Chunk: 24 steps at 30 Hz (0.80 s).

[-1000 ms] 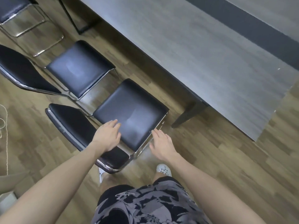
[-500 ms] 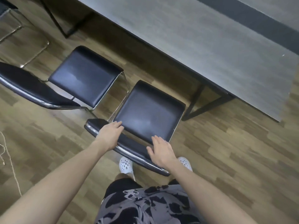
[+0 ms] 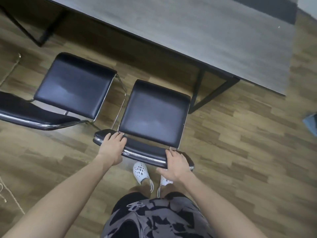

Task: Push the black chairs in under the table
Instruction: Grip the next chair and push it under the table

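A black chair with a chrome frame stands right in front of me, its seat facing the grey table and wholly outside the table's edge. My left hand grips the left end of its backrest, fingers draped over the top. At the backrest's right end my right hand holds on, fingers over the top and thumb behind. A second black chair stands to the left, also outside the table.
The table's black metal legs stand just right of the near chair's seat, with another leg at the far left. Wood-pattern floor lies all around. My feet in white clogs are directly behind the backrest. A grey-blue object sits at the right edge.
I have stepped round behind the near chair, so it now faces the table squarely. Both hands moved from the seat's edge onto the ends of its backrest.
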Motion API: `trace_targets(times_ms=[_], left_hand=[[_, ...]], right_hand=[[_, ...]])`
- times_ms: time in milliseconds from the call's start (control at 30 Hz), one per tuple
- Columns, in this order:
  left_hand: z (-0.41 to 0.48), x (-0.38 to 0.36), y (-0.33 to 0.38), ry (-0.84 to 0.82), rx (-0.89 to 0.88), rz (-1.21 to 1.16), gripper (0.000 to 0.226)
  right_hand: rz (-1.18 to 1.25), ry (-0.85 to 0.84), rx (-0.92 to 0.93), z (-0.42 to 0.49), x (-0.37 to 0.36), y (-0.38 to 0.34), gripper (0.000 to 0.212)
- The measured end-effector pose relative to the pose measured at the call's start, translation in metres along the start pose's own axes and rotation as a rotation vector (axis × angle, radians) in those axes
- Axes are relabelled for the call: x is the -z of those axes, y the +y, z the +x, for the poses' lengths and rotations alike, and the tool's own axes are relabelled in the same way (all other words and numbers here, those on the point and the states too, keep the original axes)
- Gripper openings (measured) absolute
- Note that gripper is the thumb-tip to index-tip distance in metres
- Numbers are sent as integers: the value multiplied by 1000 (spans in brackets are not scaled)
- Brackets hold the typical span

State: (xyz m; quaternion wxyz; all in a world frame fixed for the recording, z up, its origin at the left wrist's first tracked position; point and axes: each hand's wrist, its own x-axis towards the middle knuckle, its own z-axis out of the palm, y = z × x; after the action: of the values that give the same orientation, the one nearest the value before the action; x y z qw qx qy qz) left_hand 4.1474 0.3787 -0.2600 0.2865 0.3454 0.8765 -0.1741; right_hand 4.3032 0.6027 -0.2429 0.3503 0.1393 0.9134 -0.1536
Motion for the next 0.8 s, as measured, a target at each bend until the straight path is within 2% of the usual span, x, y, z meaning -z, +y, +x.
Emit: trace_targets(times_ms=[267,433,667,800], left_hand=[[4,-3,6,50,63,-13,90],[7,-6,7,92,91,-48,81],[9,-7,-3,117,11,-36,74],[8,-8,-6,113,-31,-74,71]], right_hand=[[-14,106,21,-5,-14,28,87],[-25,122,58,-2,-19,41,86],[-17,162,22,-3,-23,37,77],[-21,166,-64,1,-24,26,65]])
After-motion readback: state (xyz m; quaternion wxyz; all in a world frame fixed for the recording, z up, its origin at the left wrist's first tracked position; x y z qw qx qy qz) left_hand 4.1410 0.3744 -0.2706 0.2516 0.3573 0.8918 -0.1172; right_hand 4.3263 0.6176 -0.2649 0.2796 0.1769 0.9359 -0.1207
